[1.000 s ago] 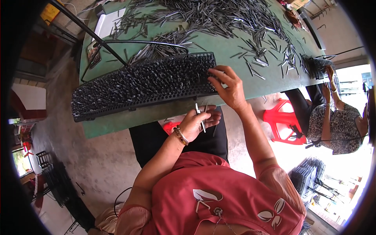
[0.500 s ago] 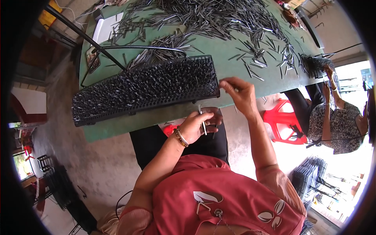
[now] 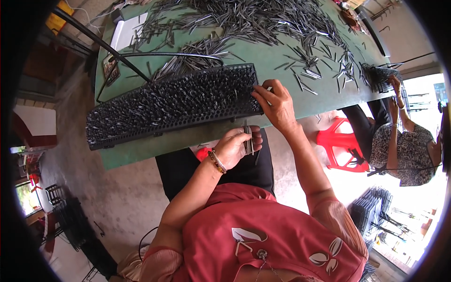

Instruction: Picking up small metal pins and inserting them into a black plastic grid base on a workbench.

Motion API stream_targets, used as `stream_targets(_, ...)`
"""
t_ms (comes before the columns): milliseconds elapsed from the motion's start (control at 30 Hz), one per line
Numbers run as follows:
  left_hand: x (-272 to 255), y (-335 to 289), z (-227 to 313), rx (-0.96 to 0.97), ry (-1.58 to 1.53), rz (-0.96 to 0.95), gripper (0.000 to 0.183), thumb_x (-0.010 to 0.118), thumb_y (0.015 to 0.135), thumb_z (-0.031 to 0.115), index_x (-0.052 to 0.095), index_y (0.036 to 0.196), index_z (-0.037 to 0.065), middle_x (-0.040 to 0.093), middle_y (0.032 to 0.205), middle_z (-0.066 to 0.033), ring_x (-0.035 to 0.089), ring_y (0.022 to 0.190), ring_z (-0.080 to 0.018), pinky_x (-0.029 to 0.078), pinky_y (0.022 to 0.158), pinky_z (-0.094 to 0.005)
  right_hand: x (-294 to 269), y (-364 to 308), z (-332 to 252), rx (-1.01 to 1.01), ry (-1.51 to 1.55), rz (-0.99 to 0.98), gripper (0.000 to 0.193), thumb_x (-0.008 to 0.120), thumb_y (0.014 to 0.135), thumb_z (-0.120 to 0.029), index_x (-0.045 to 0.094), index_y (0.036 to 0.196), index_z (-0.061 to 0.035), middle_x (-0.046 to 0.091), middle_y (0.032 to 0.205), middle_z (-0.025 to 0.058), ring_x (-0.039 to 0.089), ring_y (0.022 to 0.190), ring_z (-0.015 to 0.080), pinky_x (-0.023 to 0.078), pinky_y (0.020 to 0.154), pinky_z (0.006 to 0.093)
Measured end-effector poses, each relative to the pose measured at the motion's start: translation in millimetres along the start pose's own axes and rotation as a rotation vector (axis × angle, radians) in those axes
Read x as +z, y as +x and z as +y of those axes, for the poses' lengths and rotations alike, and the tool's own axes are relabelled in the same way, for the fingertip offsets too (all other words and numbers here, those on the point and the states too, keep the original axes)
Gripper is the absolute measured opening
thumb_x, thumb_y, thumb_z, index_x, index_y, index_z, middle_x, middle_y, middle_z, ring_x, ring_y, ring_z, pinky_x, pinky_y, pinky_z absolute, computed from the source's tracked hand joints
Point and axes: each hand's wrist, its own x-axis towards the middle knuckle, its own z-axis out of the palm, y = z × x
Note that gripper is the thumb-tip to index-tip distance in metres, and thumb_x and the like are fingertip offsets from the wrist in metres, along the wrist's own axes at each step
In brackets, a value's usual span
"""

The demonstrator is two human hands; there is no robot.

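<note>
A long black rack with rows of holes (image 3: 211, 113) lies slanted along the near edge of the green table, packed with thin dark rods standing upright. Its right end has bare holes. My right hand (image 3: 277, 103) is at that end, thumb and fingertips pinched together by the rack's edge; whatever they pinch is too small to make out. Below the rack, my left hand (image 3: 236, 148) is closed around several slim metal rods (image 3: 248, 137), palm turned up, thumb across them.
A large heap of loose rods (image 3: 253, 21) covers the far part of the green table (image 3: 272, 61). A black bent frame (image 3: 174, 57) rises behind the rack. At right, a co-worker (image 3: 399, 150) handles another black rack (image 3: 376, 75) near a red stool (image 3: 340, 143).
My right hand has moved left and slightly up, from beside the rack's right end to over its edge. The left hand's fingers have turned, showing more of the rods.
</note>
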Motion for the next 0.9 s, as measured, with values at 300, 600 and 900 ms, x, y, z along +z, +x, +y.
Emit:
stream_targets(300, 9, -13, 12, 0.021, -0.016, -0.031, 0.025, 0.045, 0.095, 0.012, 0.054, 0.116, 0.003, 0.06, 0.105, -0.008, 0.06, 0.097, -0.0194, 0.052, 0.084, -0.0412, -27, -12, -27, 0.372, 0.507, -0.465, 0.018, 0.07, 0.083, -0.016, 0.07, 0.095, -0.0022, 0.062, 0.088, 0.0079, 0.059, 0.076, 0.016, 0.047, 0.067, 0.0292)
stream_targets(600, 17, -11, 6, 0.085, 0.189, 0.023, 0.026, 0.045, 0.098, 0.021, 0.055, 0.108, -0.001, 0.062, 0.104, -0.0085, 0.063, 0.094, -0.0184, 0.053, 0.084, -0.0351, -23, -29, -27, 0.554, 0.719, -0.488, 0.017, 0.07, 0.081, -0.013, 0.067, 0.089, 0.002, 0.062, 0.081, 0.005, 0.056, 0.075, 0.0113, 0.045, 0.066, 0.0263)
stream_targets(900, 14, -12, 4, 0.058, 0.35, 0.143, 0.028, 0.046, 0.098, 0.028, 0.057, 0.114, 0.007, 0.061, 0.093, -0.0036, 0.061, 0.084, -0.0122, 0.055, 0.072, -0.0315, -18, -30, -32, 0.779, 0.81, -0.392, 0.016, 0.061, 0.089, -0.012, 0.062, 0.092, 0.0037, 0.063, 0.084, 0.004, 0.056, 0.077, 0.0084, 0.046, 0.071, 0.0246)
